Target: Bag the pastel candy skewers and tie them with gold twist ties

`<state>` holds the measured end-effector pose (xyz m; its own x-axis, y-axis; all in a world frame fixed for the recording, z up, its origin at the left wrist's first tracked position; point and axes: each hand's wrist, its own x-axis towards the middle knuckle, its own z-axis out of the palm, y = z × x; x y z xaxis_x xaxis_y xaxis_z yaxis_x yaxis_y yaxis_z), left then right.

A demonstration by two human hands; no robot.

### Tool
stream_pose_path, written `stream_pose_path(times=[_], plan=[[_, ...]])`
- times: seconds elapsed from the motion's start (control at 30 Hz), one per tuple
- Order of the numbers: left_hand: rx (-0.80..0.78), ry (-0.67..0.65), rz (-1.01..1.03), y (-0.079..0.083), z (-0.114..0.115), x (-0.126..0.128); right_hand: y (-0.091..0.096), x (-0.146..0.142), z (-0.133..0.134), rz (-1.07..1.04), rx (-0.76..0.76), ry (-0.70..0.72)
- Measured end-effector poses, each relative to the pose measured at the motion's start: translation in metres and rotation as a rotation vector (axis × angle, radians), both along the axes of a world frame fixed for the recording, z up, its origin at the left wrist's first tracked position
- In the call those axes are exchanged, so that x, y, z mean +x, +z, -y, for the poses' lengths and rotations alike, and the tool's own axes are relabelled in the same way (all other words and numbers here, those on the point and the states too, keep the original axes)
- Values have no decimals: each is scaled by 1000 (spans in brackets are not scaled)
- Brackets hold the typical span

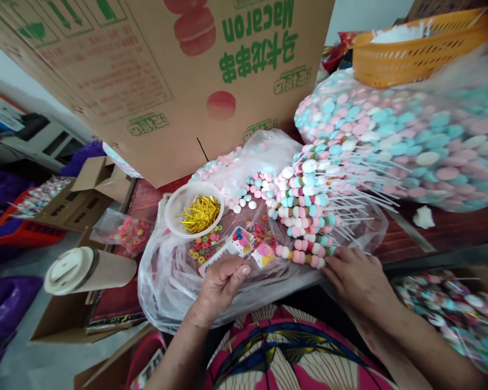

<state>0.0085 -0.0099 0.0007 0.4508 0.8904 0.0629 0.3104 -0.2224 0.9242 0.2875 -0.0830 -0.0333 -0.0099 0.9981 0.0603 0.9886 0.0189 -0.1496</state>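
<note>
Candy skewer [303, 257], a row of pink, white and blue discs on a thin stick, lies at the near edge of a clear plastic sheet [166, 287] spread over the red-brown worktop [439, 233]. The right hand [355, 279] rests flat beside it, its grip open and its fingertips touching the skewer's right end. Just behind lies a pile of skewers [309, 200], their sticks pointing right.

The left hand [222, 281] lies knuckles up on the sheet, fingers curled and thumb at the near end of some printed cards [242, 240]; I cannot tell whether its grip is closed on them. Loose ring candies [201, 250] are scattered by the cards, and a white bowl [174, 208] behind them holds gold twist ties [201, 212]. A large bag of pastel candies [390, 130] sits at the right under an orange basket [415, 54], and a cardboard box [146, 81] leans over the back.
</note>
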Motion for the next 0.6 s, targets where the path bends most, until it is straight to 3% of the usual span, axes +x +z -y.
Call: stream_pose_path(times=[0.1, 0.17, 0.33, 0.43, 0.6], plan=[[107, -18, -12, 2, -5, -8, -10, 17, 9, 59, -43, 107], [207, -30, -44, 3, -7, -12, -4, 26, 9, -48, 57, 147], [432, -121, -92, 9, -9, -18, 48, 37, -1, -291, 361, 301], [591, -146, -90, 11, -10, -19, 71, 29, -6, -155, 473, 418], [663, -71, -148, 15, -10, -23, 76, 21, -5, 15, 494, 586]])
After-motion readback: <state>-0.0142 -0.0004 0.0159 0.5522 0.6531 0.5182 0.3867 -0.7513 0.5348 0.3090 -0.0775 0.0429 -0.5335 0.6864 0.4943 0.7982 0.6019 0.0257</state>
